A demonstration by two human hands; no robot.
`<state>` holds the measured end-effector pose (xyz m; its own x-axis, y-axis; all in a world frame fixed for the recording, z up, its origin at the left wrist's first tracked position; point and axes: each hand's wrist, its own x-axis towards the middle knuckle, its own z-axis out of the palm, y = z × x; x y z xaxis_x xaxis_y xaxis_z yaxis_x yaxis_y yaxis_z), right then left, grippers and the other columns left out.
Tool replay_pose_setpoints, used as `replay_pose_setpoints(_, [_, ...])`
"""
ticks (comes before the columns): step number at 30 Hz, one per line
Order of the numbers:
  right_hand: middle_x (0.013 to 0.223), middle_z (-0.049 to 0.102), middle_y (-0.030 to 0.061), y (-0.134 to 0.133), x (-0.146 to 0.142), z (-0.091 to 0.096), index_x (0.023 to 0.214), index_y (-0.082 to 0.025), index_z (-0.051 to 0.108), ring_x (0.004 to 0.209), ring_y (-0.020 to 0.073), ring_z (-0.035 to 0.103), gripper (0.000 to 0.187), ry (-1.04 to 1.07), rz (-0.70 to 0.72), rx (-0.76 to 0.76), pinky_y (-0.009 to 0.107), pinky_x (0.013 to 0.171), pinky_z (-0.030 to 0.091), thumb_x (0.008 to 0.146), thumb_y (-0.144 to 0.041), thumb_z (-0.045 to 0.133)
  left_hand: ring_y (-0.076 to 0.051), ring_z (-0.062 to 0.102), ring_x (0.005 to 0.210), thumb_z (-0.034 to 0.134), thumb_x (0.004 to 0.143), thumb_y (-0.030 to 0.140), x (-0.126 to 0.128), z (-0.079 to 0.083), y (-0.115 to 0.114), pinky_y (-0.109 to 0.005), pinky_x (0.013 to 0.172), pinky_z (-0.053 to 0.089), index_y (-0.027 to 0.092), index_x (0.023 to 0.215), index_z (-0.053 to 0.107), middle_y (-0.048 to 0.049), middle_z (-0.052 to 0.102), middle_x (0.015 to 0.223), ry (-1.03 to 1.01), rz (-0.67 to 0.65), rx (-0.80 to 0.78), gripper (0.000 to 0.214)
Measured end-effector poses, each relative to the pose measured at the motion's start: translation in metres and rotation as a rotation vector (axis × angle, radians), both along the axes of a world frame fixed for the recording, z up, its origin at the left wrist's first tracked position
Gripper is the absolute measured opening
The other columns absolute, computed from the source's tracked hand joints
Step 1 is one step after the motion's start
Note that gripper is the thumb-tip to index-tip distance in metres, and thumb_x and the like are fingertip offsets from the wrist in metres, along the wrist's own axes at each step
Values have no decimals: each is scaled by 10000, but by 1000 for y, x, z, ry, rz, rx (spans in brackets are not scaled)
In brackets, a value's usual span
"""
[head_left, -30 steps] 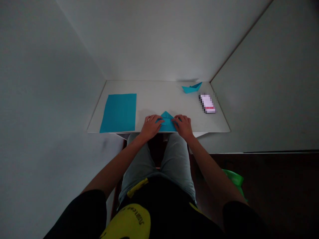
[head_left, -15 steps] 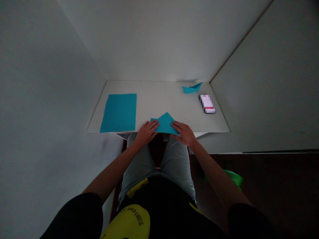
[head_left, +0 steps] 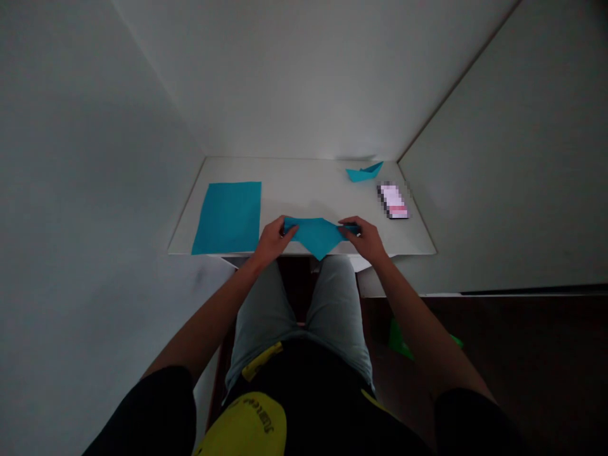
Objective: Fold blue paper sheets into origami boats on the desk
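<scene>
Between my two hands is a folded sheet of blue paper (head_left: 317, 234), its pointed corner facing down toward me at the table's front edge. My left hand (head_left: 276, 238) pinches its left end between thumb and fingers. At the other end, my right hand (head_left: 365, 237) grips the paper the same way, with the fingertips partly hiding it. A flat sheet of blue paper (head_left: 228, 216) lies to the left of my left hand. Farther back on the right sits a folded blue paper boat (head_left: 365, 172).
The white table (head_left: 299, 183) stands against walls at the back and right. A phone (head_left: 394, 201), blurred by pixels, lies near its right edge. Something green (head_left: 399, 339) is on the dark floor at the lower right, partly behind my arm.
The folded paper, lying flat under both hands with its point away from me, is now turned so the point faces me. My hands have gone from pressing to holding its ends.
</scene>
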<state>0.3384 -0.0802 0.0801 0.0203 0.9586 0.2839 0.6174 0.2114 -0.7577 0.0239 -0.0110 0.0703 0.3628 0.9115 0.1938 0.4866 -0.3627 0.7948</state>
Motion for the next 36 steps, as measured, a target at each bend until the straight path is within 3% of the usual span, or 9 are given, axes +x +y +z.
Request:
replay_pose_setpoints(6, [957,761,54,29,3,-30,1227,-229,733,720,207,648,351,-48,-50,-76,381,737,579,937,-418,678,-239,723,846,702,979,415,5,-14,24,-359,807,537,227,1346,575,-23,746,897,251,96,-58,432])
replay_pose_setpoints(9, [1029,742,83,29,2,-49,1368,-215,677,748,226,648,466,-107,-67,-50,419,781,599,937,-393,658,-308,723,1073,751,940,390,4,-24,19,-428,952,541,203,1428,549,-104,744,1118,368,149,38,560])
replay_pose_setpoints(12, [1275,699,156,24,1,-55,1465,-200,634,984,288,682,533,-216,-105,59,477,923,600,960,-370,659,-352,627,1295,758,932,382,3,-26,10,-479,1076,502,177,1408,592,-179,646,1376,396,162,177,544])
replay_pose_setpoints(15, [1433,681,136,17,2,-52,1342,-252,734,1247,317,649,347,-372,47,106,513,1075,539,1029,-305,594,-337,579,1376,672,1004,350,-1,-24,2,-498,1153,448,216,1297,688,-155,645,1440,430,19,239,323])
replay_pose_setpoints(19, [1397,758,67,14,10,-50,1237,-280,790,1251,282,703,319,-455,293,51,485,1029,547,1078,-241,516,-283,569,1440,580,1069,329,-10,-27,0,-491,1216,416,254,1255,736,-88,701,1455,425,-128,249,255])
replay_pose_setpoints(23, [1431,749,48,11,17,-50,1320,-293,764,1289,277,715,348,-509,311,30,480,990,541,1085,-255,511,-246,579,1472,564,1085,361,-27,-34,-1,-473,1261,407,243,1372,713,-84,693,1505,433,-252,239,345])
replay_pose_setpoints(28, [1546,664,57,-4,22,-45,1462,-312,690,1419,268,642,404,-546,335,17,483,1056,494,1116,-321,482,-239,520,1543,676,1022,449,-51,-37,-7,-497,1335,319,278,1533,614,-82,595,1619,453,-432,261,543])
replay_pose_setpoints(32, [1603,608,74,-15,27,-43,1557,-325,607,1455,291,612,469,-566,348,38,499,1078,472,1103,-435,557,-203,595,1475,603,1056,323,-56,-34,-6,-494,1298,368,347,1456,677,-32,663,1549,434,-456,230,408])
replay_pose_setpoints(36, [1624,583,90,-19,32,-43,1610,-333,551,1462,328,603,607,-582,384,50,510,1087,472,1050,-545,653,-214,662,1391,603,1060,353,-46,-27,-2,-474,1234,428,351,1321,764,-21,731,1459,412,-419,187,306])
